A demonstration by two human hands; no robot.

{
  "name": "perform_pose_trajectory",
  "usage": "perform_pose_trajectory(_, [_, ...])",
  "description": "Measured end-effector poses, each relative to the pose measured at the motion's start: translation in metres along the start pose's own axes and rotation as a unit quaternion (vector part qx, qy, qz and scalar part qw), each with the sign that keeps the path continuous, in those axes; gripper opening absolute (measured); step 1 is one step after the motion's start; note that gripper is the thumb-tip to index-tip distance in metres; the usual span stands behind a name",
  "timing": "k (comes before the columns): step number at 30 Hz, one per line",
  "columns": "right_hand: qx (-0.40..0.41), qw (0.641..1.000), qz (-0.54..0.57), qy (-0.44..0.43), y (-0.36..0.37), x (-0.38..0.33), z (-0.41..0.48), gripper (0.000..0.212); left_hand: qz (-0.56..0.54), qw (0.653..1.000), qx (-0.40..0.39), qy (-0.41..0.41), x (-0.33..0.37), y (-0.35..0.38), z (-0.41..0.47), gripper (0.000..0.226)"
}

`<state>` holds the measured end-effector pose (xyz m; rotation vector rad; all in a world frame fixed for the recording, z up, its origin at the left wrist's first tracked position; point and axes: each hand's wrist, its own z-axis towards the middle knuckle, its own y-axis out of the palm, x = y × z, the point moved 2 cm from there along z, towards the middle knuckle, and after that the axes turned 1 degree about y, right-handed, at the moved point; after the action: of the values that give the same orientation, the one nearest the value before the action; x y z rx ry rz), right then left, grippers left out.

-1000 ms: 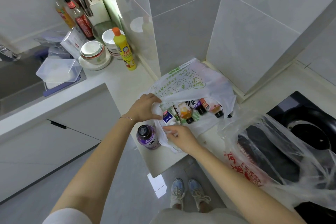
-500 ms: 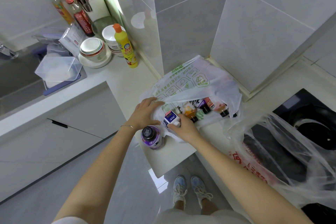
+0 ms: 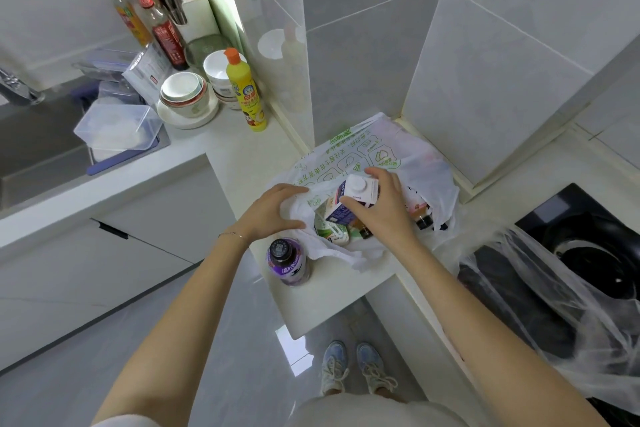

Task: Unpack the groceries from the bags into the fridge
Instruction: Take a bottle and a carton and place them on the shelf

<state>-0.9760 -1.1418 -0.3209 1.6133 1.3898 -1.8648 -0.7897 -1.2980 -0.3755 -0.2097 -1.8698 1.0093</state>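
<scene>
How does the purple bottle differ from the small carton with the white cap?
The purple bottle stands upright on the counter; the carton is tilted, gripped by the right hand over the white bag. The bottle is round, black-capped; the carton boxy, white-capped. Both are closed.

A second ago the right hand point(image 3: 384, 208) lay at the near edge of the bag point(image 3: 415, 163), its fingers on the plastic beside a small blue-and-white carton point(image 3: 353, 196) lying among the other groceries. Half a second ago it had settled onto that carton inside the bag. Now it grips the carton near its top. The carton has risen out of the pile and is tilted, with its round white cap showing above the bag's mouth. The hand now hides some of the small bottles point(image 3: 420, 215) that were in plain view before.
</scene>
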Motion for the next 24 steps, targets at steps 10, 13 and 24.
perform_pose_trajectory(10, [-0.117,0.988,0.094,-0.029,-0.003,-0.031,-0.028,0.045,-0.177,0.980,0.064,-0.068,0.040,-0.020,-0.095,0.058])
perform_pose_trajectory(13, [-0.125,0.989,0.080,-0.018,0.008,-0.020,-0.038,0.050,-0.205,0.973,0.056,-0.089,0.038,0.005,-0.114,0.066])
perform_pose_trajectory(24, [-0.139,0.989,0.053,-0.001,0.020,0.003,-0.052,0.053,-0.266,0.935,0.201,-0.122,0.033,0.071,-0.122,0.073])
